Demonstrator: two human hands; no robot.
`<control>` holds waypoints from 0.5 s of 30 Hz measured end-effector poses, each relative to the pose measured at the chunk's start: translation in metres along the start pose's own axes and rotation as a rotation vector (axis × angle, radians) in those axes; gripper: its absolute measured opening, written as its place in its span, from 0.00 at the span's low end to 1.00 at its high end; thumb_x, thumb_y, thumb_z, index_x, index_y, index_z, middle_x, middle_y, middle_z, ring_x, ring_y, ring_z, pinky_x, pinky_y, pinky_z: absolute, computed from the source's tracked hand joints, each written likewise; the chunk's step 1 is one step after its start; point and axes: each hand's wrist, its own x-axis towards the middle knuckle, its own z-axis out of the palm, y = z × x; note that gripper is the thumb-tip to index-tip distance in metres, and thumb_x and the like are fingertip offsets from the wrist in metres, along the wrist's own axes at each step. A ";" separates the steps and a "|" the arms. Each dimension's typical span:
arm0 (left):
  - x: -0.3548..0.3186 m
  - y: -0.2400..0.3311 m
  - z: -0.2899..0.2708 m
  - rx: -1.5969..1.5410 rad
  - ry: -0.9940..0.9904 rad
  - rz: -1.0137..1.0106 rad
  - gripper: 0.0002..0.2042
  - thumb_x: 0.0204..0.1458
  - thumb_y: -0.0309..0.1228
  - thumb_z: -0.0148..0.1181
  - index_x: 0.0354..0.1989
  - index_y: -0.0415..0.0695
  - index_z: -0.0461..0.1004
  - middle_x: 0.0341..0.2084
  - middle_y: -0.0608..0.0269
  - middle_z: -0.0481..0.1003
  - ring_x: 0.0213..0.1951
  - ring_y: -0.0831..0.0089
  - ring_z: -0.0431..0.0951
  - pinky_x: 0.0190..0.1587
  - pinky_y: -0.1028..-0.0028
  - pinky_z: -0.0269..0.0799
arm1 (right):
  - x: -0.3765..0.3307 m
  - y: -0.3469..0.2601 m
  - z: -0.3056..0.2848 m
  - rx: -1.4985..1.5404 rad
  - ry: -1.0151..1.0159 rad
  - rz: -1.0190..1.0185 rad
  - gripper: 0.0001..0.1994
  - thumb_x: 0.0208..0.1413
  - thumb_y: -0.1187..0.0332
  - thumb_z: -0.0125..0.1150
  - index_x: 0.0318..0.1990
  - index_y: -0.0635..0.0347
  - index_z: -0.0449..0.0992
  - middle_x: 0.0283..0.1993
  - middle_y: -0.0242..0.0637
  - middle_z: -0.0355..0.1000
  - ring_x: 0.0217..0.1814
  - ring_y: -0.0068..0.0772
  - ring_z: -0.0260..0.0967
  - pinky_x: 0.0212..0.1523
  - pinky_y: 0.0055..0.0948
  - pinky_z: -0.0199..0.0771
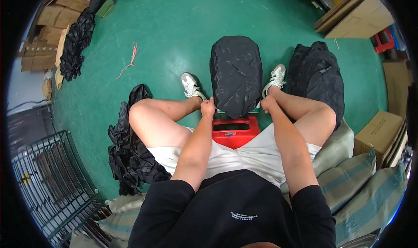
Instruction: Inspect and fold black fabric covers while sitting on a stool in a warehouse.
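Both hands, left hand point(207, 107) and right hand point(268, 104), clenched on black bag point(235, 76) edges.

Both hands point(208, 107) point(268, 103) grip a black-wrapped bundle point(236, 74).

crinkled black plastic-wrapped bundle point(236, 74), domed and upright on the green floor between the feet, lower edge in both hands

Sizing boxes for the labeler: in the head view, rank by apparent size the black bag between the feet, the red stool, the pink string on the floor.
1. black bag
2. red stool, partly hidden by the bag and legs
3. pink string
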 end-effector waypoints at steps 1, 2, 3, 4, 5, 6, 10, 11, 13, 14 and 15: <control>0.021 -0.019 -0.017 0.172 0.011 -0.022 0.19 0.55 0.43 0.59 0.27 0.35 0.78 0.23 0.54 0.77 0.28 0.68 0.78 0.35 0.67 0.72 | -0.011 -0.026 -0.017 -0.226 -0.032 -0.167 0.15 0.54 0.59 0.56 0.35 0.63 0.80 0.36 0.50 0.78 0.43 0.48 0.77 0.45 0.43 0.75; 0.031 -0.029 -0.028 0.346 0.005 -0.058 0.18 0.54 0.40 0.58 0.29 0.34 0.79 0.25 0.47 0.79 0.30 0.63 0.81 0.37 0.65 0.74 | -0.019 -0.043 -0.034 -0.455 -0.056 -0.314 0.15 0.53 0.58 0.58 0.31 0.61 0.81 0.34 0.48 0.79 0.41 0.46 0.78 0.42 0.42 0.76; 0.024 -0.023 -0.029 0.329 0.010 -0.062 0.18 0.54 0.40 0.58 0.29 0.34 0.79 0.25 0.47 0.79 0.30 0.63 0.81 0.37 0.65 0.74 | -0.023 -0.042 -0.048 -0.684 -0.082 -0.427 0.15 0.52 0.57 0.60 0.28 0.60 0.82 0.32 0.46 0.79 0.39 0.44 0.78 0.39 0.42 0.76; 0.017 -0.017 -0.030 0.425 -0.141 -0.105 0.17 0.52 0.40 0.59 0.27 0.35 0.79 0.21 0.53 0.78 0.24 0.64 0.79 0.30 0.65 0.73 | -0.030 -0.040 -0.061 -0.317 -0.001 -0.286 0.14 0.51 0.57 0.63 0.33 0.60 0.81 0.37 0.48 0.79 0.41 0.46 0.77 0.42 0.42 0.75; 0.011 -0.013 -0.047 0.516 -0.260 -0.166 0.16 0.49 0.40 0.61 0.25 0.36 0.78 0.17 0.58 0.76 0.18 0.65 0.76 0.24 0.65 0.72 | -0.055 -0.044 -0.070 -0.206 0.243 -0.479 0.15 0.52 0.58 0.64 0.37 0.61 0.80 0.40 0.50 0.78 0.43 0.48 0.76 0.44 0.42 0.75; 0.001 0.004 -0.038 0.566 -0.328 -0.101 0.16 0.48 0.40 0.61 0.24 0.36 0.78 0.17 0.57 0.77 0.19 0.65 0.77 0.26 0.65 0.74 | -0.046 -0.034 -0.108 -0.220 0.260 -0.562 0.15 0.53 0.59 0.64 0.40 0.62 0.78 0.39 0.51 0.77 0.42 0.47 0.76 0.43 0.41 0.74; -0.018 0.029 -0.051 0.897 -0.521 0.632 0.16 0.49 0.42 0.57 0.26 0.40 0.81 0.22 0.51 0.79 0.31 0.55 0.81 0.40 0.59 0.75 | -0.078 -0.037 -0.195 0.079 0.400 -0.750 0.11 0.57 0.62 0.60 0.37 0.62 0.74 0.29 0.37 0.73 0.29 0.29 0.70 0.32 0.32 0.71; -0.029 0.037 -0.051 0.535 -0.541 0.293 0.17 0.51 0.44 0.56 0.26 0.41 0.80 0.19 0.54 0.78 0.26 0.59 0.80 0.37 0.61 0.75 | -0.081 -0.027 -0.207 0.221 0.415 -0.776 0.10 0.58 0.64 0.59 0.35 0.62 0.72 0.25 0.32 0.69 0.26 0.24 0.67 0.28 0.27 0.68; -0.045 0.040 -0.055 0.360 -0.533 0.260 0.18 0.52 0.45 0.58 0.25 0.40 0.80 0.18 0.58 0.77 0.23 0.66 0.78 0.33 0.65 0.74 | -0.067 -0.010 -0.232 0.337 0.322 -0.792 0.08 0.60 0.65 0.57 0.32 0.59 0.71 0.25 0.29 0.69 0.21 0.19 0.64 0.20 0.22 0.62; -0.053 0.038 -0.069 0.403 -0.511 0.232 0.18 0.52 0.44 0.59 0.24 0.40 0.80 0.17 0.58 0.77 0.23 0.65 0.78 0.33 0.64 0.74 | -0.085 -0.030 -0.221 0.435 0.223 -0.577 0.08 0.61 0.64 0.56 0.33 0.57 0.71 0.25 0.28 0.69 0.20 0.19 0.65 0.19 0.21 0.62; -0.057 0.038 -0.080 0.526 -0.516 0.243 0.17 0.52 0.44 0.59 0.26 0.40 0.79 0.22 0.57 0.79 0.27 0.62 0.80 0.35 0.63 0.74 | -0.094 -0.043 -0.216 0.497 0.161 -0.597 0.08 0.62 0.63 0.56 0.35 0.57 0.71 0.25 0.28 0.70 0.20 0.19 0.65 0.19 0.20 0.62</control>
